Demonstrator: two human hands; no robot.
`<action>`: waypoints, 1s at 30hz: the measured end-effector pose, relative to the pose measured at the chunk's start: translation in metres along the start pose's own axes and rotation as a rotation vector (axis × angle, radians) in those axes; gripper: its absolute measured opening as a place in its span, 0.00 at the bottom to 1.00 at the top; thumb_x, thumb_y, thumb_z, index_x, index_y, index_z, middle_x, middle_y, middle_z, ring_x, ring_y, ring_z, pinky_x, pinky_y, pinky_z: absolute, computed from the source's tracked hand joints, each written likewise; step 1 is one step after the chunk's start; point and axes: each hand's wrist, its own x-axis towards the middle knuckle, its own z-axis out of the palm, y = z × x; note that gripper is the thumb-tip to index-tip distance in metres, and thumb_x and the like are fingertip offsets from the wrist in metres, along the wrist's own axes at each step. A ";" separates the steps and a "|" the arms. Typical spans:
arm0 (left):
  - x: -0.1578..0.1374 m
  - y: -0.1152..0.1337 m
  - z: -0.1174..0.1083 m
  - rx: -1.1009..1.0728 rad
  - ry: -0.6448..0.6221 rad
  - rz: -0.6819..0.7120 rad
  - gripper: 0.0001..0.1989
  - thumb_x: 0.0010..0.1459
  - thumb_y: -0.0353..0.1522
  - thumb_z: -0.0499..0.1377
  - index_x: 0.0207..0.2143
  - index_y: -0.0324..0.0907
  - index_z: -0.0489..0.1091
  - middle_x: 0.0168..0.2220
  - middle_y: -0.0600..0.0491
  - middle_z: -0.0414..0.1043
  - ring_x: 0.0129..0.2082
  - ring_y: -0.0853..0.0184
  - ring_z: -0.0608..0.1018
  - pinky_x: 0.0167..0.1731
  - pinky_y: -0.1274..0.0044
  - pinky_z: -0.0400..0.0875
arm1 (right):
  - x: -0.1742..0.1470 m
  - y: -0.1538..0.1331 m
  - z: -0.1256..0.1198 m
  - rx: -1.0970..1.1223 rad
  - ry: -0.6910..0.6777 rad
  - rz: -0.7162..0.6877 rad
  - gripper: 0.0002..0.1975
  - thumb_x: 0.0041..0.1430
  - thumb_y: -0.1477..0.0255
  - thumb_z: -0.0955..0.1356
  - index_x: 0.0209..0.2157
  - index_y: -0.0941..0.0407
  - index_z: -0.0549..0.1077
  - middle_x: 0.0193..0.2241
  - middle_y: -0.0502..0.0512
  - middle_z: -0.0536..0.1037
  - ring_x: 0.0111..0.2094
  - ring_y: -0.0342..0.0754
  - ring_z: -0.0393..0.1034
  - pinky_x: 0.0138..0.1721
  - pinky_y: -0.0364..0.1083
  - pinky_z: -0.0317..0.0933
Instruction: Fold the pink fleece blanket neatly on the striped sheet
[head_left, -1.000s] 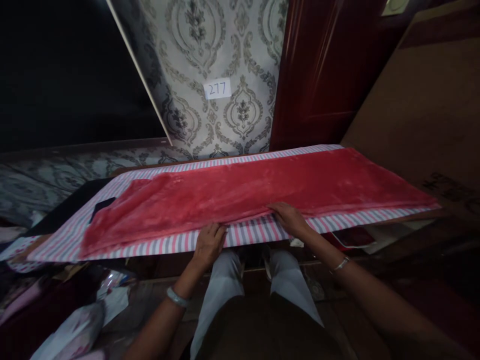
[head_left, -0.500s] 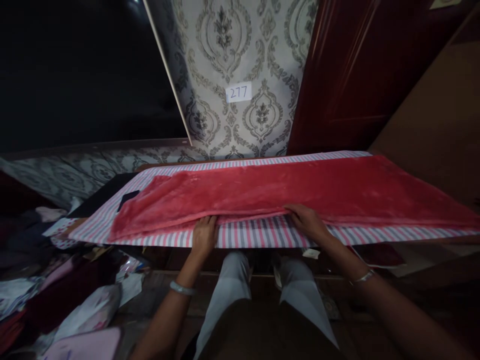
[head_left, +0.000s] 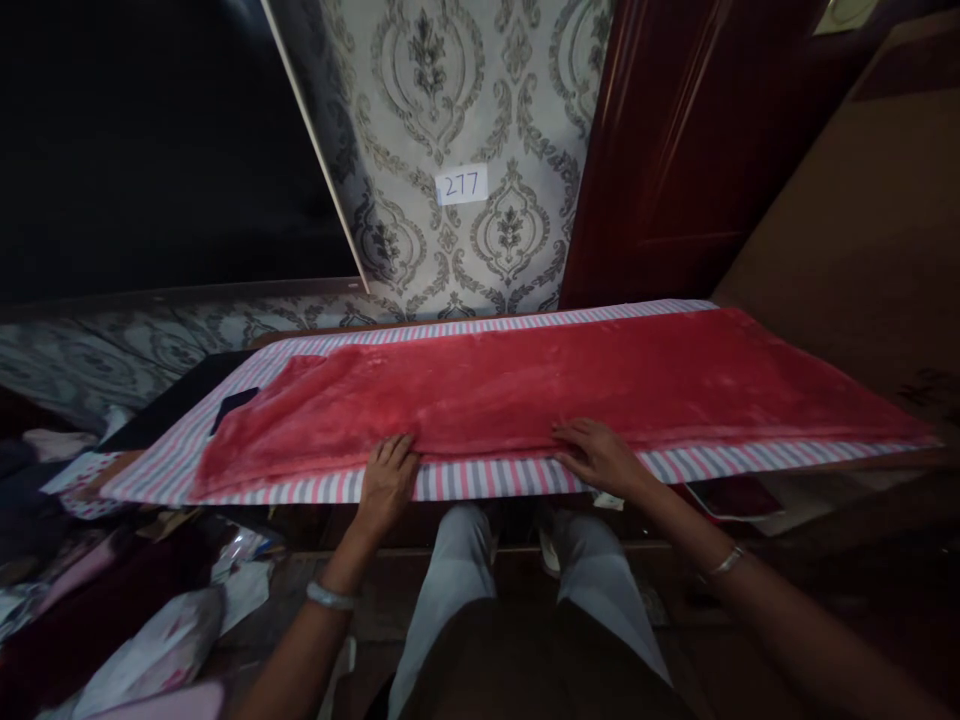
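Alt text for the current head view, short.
A person's left hand and right hand touch the near edge of a long red plush cloth spread over a striped cloth. Behind it, patterned wallpaper bears a paper label reading 277, with a large dark screen at left.

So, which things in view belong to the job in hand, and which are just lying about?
In use: left hand and right hand, both on the red cloth; striped cloth beneath.

Lying about: dark flat object beside the red cloth; pale bundle, lower left.
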 end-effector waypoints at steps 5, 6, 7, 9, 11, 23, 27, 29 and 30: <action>-0.005 -0.003 0.005 -0.081 0.005 -0.001 0.11 0.64 0.28 0.53 0.39 0.41 0.76 0.48 0.44 0.78 0.48 0.58 0.76 0.50 0.65 0.69 | 0.037 -0.040 0.012 0.067 0.033 -0.116 0.12 0.64 0.71 0.65 0.45 0.55 0.76 0.43 0.61 0.80 0.47 0.55 0.72 0.51 0.57 0.66; -0.005 -0.003 0.005 -0.089 0.016 -0.006 0.11 0.65 0.28 0.53 0.39 0.41 0.75 0.48 0.44 0.78 0.48 0.58 0.76 0.50 0.66 0.69 | 0.045 -0.051 0.020 0.087 0.027 -0.168 0.11 0.63 0.72 0.65 0.46 0.54 0.76 0.45 0.61 0.79 0.49 0.55 0.71 0.52 0.57 0.65; -0.005 -0.003 0.003 -0.095 0.029 -0.010 0.11 0.65 0.28 0.52 0.38 0.42 0.75 0.48 0.44 0.78 0.48 0.58 0.77 0.49 0.66 0.69 | 0.052 -0.062 0.028 0.098 0.015 -0.207 0.12 0.63 0.73 0.66 0.46 0.54 0.76 0.46 0.61 0.78 0.51 0.54 0.69 0.53 0.56 0.65; -0.004 -0.002 0.001 -0.107 0.047 -0.018 0.10 0.65 0.28 0.53 0.38 0.42 0.75 0.47 0.44 0.78 0.47 0.59 0.77 0.48 0.66 0.69 | 0.063 -0.082 0.045 0.082 -0.020 -0.236 0.13 0.62 0.75 0.66 0.48 0.53 0.75 0.49 0.61 0.76 0.52 0.54 0.67 0.52 0.56 0.64; -0.001 -0.003 -0.002 -0.114 0.051 -0.024 0.10 0.65 0.29 0.53 0.38 0.41 0.75 0.47 0.43 0.78 0.46 0.59 0.77 0.47 0.67 0.70 | 0.070 -0.097 0.060 0.029 -0.044 -0.220 0.12 0.62 0.75 0.67 0.47 0.54 0.76 0.50 0.62 0.74 0.51 0.55 0.66 0.51 0.55 0.64; -0.004 -0.004 -0.007 -0.128 -0.104 -0.066 0.12 0.66 0.31 0.51 0.36 0.42 0.75 0.41 0.45 0.77 0.40 0.60 0.76 0.40 0.69 0.69 | 0.076 -0.120 0.085 -0.136 -0.025 -0.078 0.09 0.66 0.78 0.63 0.38 0.57 0.75 0.39 0.61 0.75 0.41 0.53 0.64 0.42 0.51 0.58; -0.001 -0.006 -0.013 -0.127 -0.133 -0.043 0.11 0.66 0.33 0.53 0.34 0.42 0.74 0.38 0.46 0.76 0.38 0.60 0.75 0.39 0.69 0.69 | 0.074 -0.115 0.076 -0.048 -0.075 -0.143 0.07 0.66 0.75 0.65 0.35 0.57 0.75 0.36 0.59 0.75 0.40 0.52 0.65 0.41 0.49 0.58; 0.004 -0.004 -0.015 -0.129 -0.130 -0.051 0.11 0.65 0.35 0.54 0.38 0.41 0.75 0.40 0.45 0.77 0.40 0.59 0.75 0.41 0.68 0.69 | 0.079 -0.111 0.068 0.003 -0.078 -0.133 0.09 0.66 0.72 0.65 0.36 0.57 0.76 0.36 0.58 0.76 0.40 0.51 0.66 0.42 0.49 0.59; 0.007 -0.002 -0.015 -0.142 -0.137 -0.040 0.11 0.65 0.36 0.54 0.42 0.42 0.75 0.44 0.44 0.77 0.44 0.57 0.75 0.43 0.66 0.69 | 0.082 -0.108 0.064 0.011 -0.072 -0.105 0.09 0.66 0.70 0.65 0.39 0.58 0.77 0.38 0.59 0.77 0.42 0.52 0.67 0.45 0.49 0.60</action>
